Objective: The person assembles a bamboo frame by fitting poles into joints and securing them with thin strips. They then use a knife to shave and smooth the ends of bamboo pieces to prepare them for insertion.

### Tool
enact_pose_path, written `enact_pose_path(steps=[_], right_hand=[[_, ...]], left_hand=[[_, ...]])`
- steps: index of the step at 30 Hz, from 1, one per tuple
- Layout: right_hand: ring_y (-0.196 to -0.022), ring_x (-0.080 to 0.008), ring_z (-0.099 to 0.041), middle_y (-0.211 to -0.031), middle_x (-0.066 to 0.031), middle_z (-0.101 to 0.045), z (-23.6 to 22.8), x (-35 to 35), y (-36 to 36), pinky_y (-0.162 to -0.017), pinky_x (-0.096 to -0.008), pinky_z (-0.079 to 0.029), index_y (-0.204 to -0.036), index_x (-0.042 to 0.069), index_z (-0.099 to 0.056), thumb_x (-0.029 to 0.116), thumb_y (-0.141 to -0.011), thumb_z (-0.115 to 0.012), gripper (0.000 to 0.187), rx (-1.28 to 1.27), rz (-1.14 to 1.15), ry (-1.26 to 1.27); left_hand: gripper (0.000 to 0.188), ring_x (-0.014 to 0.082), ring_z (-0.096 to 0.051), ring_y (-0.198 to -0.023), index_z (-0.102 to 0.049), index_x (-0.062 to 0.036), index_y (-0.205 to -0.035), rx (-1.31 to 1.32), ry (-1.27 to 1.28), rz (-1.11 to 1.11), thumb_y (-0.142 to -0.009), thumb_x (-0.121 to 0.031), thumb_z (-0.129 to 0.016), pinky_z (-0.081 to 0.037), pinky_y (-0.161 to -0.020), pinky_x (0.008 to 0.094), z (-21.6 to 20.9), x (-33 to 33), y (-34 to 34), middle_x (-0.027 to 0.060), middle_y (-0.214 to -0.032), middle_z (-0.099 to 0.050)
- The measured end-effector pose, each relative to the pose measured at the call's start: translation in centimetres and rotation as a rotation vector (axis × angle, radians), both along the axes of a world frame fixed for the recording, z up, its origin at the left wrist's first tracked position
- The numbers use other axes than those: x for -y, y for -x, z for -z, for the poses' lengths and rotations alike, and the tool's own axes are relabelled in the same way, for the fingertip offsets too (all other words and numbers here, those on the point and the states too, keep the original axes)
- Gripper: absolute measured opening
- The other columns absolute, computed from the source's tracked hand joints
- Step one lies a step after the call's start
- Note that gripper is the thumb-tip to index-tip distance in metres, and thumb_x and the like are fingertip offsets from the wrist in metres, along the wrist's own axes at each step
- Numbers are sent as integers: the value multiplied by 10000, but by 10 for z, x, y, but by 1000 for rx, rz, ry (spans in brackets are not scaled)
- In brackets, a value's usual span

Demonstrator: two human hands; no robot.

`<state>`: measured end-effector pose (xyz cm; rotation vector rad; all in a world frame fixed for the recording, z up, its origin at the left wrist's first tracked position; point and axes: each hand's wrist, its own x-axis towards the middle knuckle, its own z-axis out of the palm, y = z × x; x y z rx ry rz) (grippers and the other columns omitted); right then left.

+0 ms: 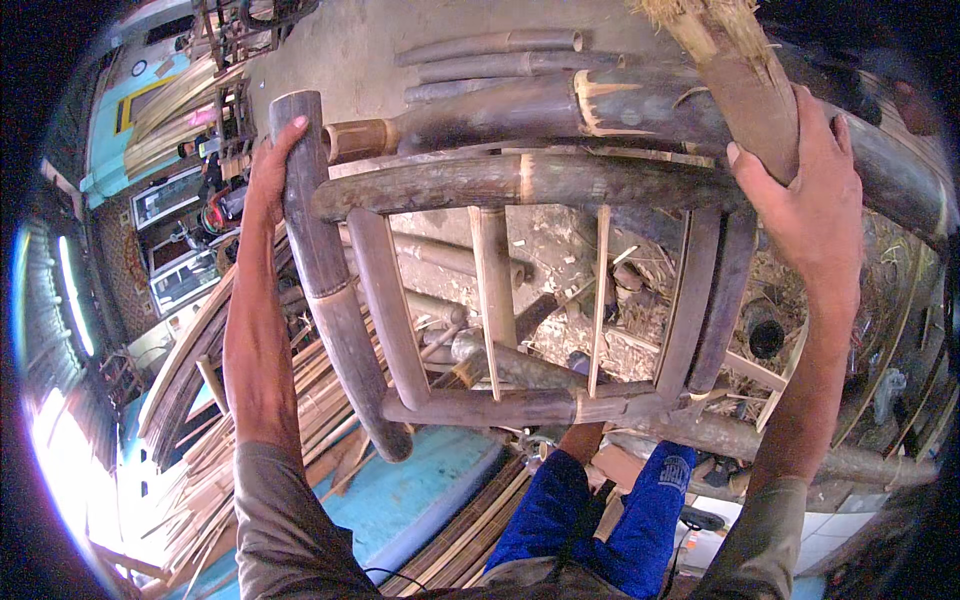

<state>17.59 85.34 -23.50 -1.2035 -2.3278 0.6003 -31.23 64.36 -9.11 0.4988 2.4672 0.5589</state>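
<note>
A dark bamboo frame (430,187) fills the middle of the view, with rails at top and bottom, uprights at the sides and two thin pale strips between them. My left hand (268,178) is closed around the upper part of its thick left post (315,230), thumb over the near top. In my right hand (812,195) is a thick block of wood (740,85), its far end frayed and splintered. The block slants over the frame's upper right corner. Behind the top rail lies a large dark bamboo pole (480,115), partly hidden by the frame.
Several bamboo lengths (490,66) lie on the floor beyond. Long split strips (290,400) are heaped at left, beside a light-blue surface (420,490). Wood shavings (640,345) and offcuts cover the ground under the frame. A power tool (222,208) sits at far left.
</note>
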Motion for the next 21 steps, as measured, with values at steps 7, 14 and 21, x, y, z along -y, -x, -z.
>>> enact_pose_path(steps=[7, 14, 21], right_hand=[[-1087, -456, -625, -1117, -258, -678, 0, -2, -1, -1127, -570, -346, -1286, -12, -533, 347, -790, -738, 645, -19, -4, -26], [-1132, -478, -600, -1144, -282, -662, -3, 2, 3, -1145, -540, -339, -1311, -32, -520, 345, -790, -737, 678, 29, 56, 16], [-1210, -489, -559, -1229, -295, -632, -17, -3, 4, -1135, -529, -346, -1403, 1, -478, 397, -807, -715, 754, 130, 31, 159]], left_hand=[[628, 201, -670, -713, -660, -17, -1102, -29, 32, 57, -879, -604, -653, -550, -675, 350, 2, 3, 10, 103, -869, -686], [616, 182, -650, -752, -673, -17, -1090, -53, 12, 8, -858, -588, -683, -522, -704, 338, 1, 9, 5, 87, -894, -685], [667, 213, -640, -841, -668, 23, -1135, -82, -12, 51, -887, -595, -642, -500, -794, 363, 3, 4, 2, 127, -951, -679]])
